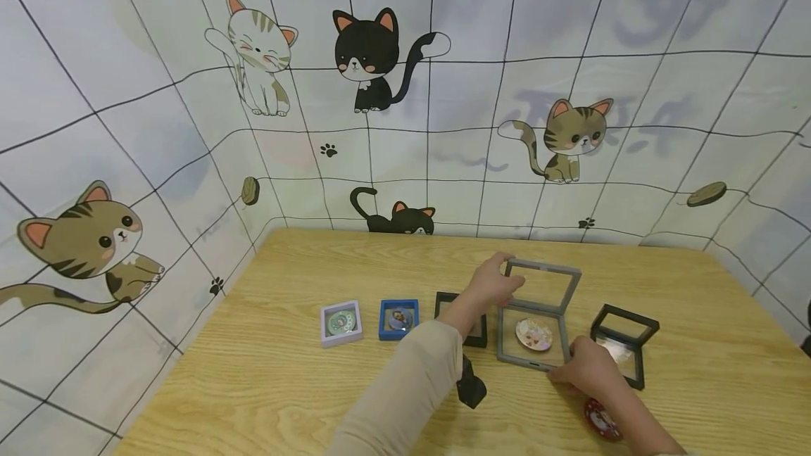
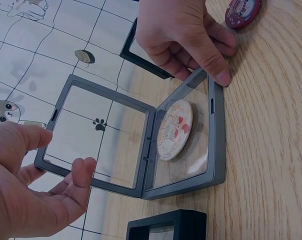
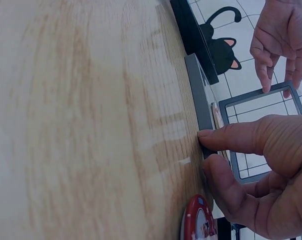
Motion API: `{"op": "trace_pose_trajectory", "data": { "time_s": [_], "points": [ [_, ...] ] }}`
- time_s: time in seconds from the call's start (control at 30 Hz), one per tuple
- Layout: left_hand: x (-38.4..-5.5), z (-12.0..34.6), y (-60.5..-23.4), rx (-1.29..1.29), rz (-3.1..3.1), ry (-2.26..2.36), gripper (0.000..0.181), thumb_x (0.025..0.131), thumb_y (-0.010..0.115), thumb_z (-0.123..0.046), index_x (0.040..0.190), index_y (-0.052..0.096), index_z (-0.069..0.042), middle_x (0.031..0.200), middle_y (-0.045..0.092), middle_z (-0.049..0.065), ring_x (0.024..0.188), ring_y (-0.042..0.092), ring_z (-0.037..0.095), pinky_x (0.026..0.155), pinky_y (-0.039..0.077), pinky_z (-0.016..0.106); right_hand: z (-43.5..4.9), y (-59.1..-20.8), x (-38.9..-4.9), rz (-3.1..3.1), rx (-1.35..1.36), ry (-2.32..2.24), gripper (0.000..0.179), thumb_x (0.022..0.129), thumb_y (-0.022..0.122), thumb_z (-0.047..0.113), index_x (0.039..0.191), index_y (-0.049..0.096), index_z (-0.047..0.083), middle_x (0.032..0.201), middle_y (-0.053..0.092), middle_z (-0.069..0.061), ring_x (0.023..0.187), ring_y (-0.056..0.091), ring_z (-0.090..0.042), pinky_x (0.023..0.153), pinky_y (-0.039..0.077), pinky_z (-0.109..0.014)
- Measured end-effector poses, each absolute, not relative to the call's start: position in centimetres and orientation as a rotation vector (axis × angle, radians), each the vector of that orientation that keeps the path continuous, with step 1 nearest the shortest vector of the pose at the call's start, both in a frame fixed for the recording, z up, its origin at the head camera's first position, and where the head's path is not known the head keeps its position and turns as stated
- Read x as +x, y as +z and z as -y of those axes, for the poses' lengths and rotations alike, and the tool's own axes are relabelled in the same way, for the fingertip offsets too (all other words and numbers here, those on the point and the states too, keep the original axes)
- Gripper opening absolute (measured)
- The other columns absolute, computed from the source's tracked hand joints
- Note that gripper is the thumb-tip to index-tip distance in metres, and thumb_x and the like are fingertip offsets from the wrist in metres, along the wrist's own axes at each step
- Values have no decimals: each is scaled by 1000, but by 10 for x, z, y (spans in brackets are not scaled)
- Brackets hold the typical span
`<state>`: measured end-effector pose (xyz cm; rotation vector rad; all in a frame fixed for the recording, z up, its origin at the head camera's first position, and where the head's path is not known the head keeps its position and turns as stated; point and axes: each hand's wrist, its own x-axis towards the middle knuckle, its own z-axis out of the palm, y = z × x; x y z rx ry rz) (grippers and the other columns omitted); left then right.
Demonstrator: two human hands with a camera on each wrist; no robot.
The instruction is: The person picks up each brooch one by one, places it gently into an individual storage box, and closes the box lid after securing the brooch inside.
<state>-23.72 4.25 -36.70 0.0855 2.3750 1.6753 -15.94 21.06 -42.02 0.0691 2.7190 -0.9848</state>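
Note:
A grey hinged display frame (image 1: 532, 364) with clear film panes lies on the table, its lid raised. On the film in its base rests a round badge (image 2: 175, 130) with a pale cartoon design and red hearts. My left hand (image 1: 494, 281) pinches the raised lid (image 2: 93, 87) by its free edge, thumb on one side and fingers on the other. At the base's near right corner, my right hand (image 1: 591, 366) grips the frame, its thumb (image 3: 231, 138) against the front side. A red round badge (image 1: 602, 419) lies on the wood just below the right hand.
Left of the grey frame stand a lilac frame (image 1: 325, 333) with a green badge, a blue frame (image 1: 384, 329) with a badge, and a black frame (image 1: 480, 329) partly behind the left arm. A small open black frame (image 1: 638, 371) sits at right. A black object (image 1: 471, 389) shows beside the left sleeve. Cat-patterned cloth (image 1: 469, 104) hangs behind the table.

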Motion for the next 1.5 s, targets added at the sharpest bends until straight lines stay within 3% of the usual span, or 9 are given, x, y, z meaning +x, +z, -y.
{"op": "trace_pose_trajectory", "data": {
  "time_s": [0.3,0.5,0.73,0.87,1.03,1.2,1.33,1.5],
  "points": [
    [-233,-43,-364,39,-2370,1653,40,86,61,-19,123,48,-10,98,57,11,76,64,28,68,52,36,-216,-427,-161,-2732,56,-984,42,67,75,12,86,48,-13,60,54,-8,48,54,-15,48,45,-30],
    [-233,-41,-367,59,-2351,1641,33,87,59,-26,113,51,-7,93,56,8,74,65,27,62,51,29,-217,-427,-161,-2744,48,-960,42,67,75,14,86,48,-12,57,53,-6,47,52,-15,47,43,-29],
    [-230,-36,-367,76,-2324,1596,27,89,55,-33,95,54,-6,88,54,7,72,65,27,67,51,33,-216,-427,-162,-2724,65,-969,47,67,75,14,90,47,-15,59,54,-7,47,53,-15,47,43,-29],
    [-228,-33,-368,111,-2329,1523,28,90,54,-35,92,53,-6,82,55,7,68,64,24,71,50,35,-215,-427,-162,-2710,77,-975,50,68,75,15,92,45,-16,61,54,-8,48,53,-15,48,44,-29],
    [-226,-31,-370,132,-2309,1445,25,91,52,-31,88,51,-6,72,49,5,67,62,29,70,51,37,-215,-427,-162,-2694,85,-988,55,68,75,14,97,43,-19,64,54,-9,49,55,-15,49,46,-29],
    [-223,-31,-374,187,-2352,1359,22,91,53,-27,84,51,-6,65,45,3,57,58,24,64,52,34,-214,-427,-162,-2700,77,-982,56,68,75,15,99,43,-21,61,55,-8,48,55,-14,48,46,-29],
    [-221,-30,-377,241,-2385,1321,23,89,57,-25,76,51,-7,65,48,3,63,61,28,62,52,34,-215,-427,-162,-2710,63,-978,54,68,75,15,96,44,-20,61,55,-8,48,55,-15,48,45,-29],
    [-217,-29,-379,276,-2409,1251,27,85,62,-24,67,50,-9,65,54,7,53,57,23,57,51,32,-215,-427,-161,-2718,59,-979,46,68,75,15,90,49,-17,56,53,-6,46,54,-14,46,44,-29]
  ]
}}
